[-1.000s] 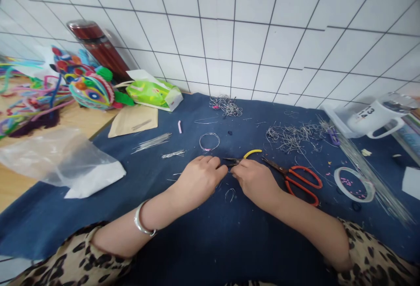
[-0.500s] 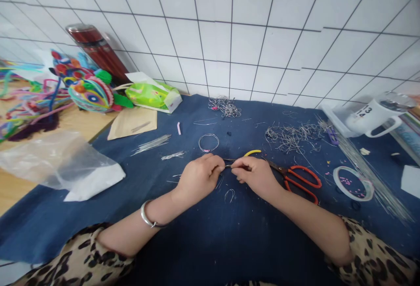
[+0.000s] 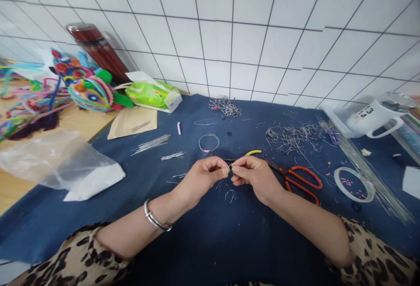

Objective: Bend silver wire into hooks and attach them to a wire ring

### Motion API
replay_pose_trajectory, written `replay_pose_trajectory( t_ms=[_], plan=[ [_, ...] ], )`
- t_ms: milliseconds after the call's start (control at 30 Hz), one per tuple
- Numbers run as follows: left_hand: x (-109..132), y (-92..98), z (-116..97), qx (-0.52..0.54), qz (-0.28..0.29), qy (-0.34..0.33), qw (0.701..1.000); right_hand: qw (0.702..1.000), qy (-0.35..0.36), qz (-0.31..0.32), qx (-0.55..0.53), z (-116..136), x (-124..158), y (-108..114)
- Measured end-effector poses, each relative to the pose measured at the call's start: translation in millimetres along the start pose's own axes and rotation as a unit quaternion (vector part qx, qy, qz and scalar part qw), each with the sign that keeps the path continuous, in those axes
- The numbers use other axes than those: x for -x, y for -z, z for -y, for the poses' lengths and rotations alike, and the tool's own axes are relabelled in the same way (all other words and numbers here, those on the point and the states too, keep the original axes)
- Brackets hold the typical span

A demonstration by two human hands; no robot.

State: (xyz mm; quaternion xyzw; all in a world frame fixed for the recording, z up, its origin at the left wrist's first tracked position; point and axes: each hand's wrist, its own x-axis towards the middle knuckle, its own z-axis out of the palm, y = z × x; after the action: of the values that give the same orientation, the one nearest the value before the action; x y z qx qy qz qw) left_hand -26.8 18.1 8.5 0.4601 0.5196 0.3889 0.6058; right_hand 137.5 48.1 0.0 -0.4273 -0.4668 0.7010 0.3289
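Note:
My left hand (image 3: 206, 179) and my right hand (image 3: 254, 176) meet over the middle of the blue cloth, both pinched. Between their fingertips is a short piece of thin wire (image 3: 230, 167), mostly covered by the fingers. Just beyond the left hand lies a wire ring (image 3: 208, 143) with a few pink beads. A small bent wire (image 3: 230, 196) rests on the cloth below the hands. Behind the right hand shows a yellow tool handle (image 3: 253, 152); the rest of that tool is partly hidden. Red-handled scissors (image 3: 303, 181) lie right of the right hand.
Tangled wire (image 3: 293, 137) and a bundle of straight wires (image 3: 374, 176) lie at right, near a round dish (image 3: 354, 184) of pink beads and a white mug (image 3: 377, 117). Leftward are wire pieces (image 3: 152, 144), a plastic bag (image 3: 59, 159), a green tissue pack (image 3: 151, 95) and a red flask (image 3: 96, 50).
My left hand has rolled so its thumb shows on top, and the bracelet has shifted on the wrist. The fingertips of both hands have come closer together.

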Motion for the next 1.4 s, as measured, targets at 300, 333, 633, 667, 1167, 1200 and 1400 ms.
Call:
replay_pose_trajectory(
  t_ms=[300, 333, 633, 667, 1167, 1200, 1400],
  plan=[
    [-1, -1.0, 1, 0.085, 0.023, 0.038, 0.995, 0.998, 0.0, 0.012, -0.054, -3, 2, -1],
    [-1, -1.1, 1, 0.09, 0.024, 0.038, 0.995, 0.998, 0.001, 0.011, -0.055, -3, 2, -2],
    [-3, -0.3, 6, 0.114, 0.036, 0.041, 0.992, 0.998, 0.022, 0.0, -0.06, -6, 2, -5],
    [-4, -0.3, 7, 0.114, 0.035, 0.041, 0.992, 0.998, 0.023, -0.002, -0.059, -6, 3, -5],
    [-2, -3.4, 8, 0.107, 0.034, 0.032, 0.993, 0.998, 0.047, -0.022, -0.036, -8, 3, -7],
    [-2, -3.5, 8, 0.109, 0.035, 0.031, 0.993, 0.998, 0.047, -0.022, -0.036, -8, 3, -7],
    [-2, -3.6, 10, 0.114, 0.04, 0.029, 0.992, 0.998, 0.053, -0.027, -0.036, -9, 2, -6]
  ],
)
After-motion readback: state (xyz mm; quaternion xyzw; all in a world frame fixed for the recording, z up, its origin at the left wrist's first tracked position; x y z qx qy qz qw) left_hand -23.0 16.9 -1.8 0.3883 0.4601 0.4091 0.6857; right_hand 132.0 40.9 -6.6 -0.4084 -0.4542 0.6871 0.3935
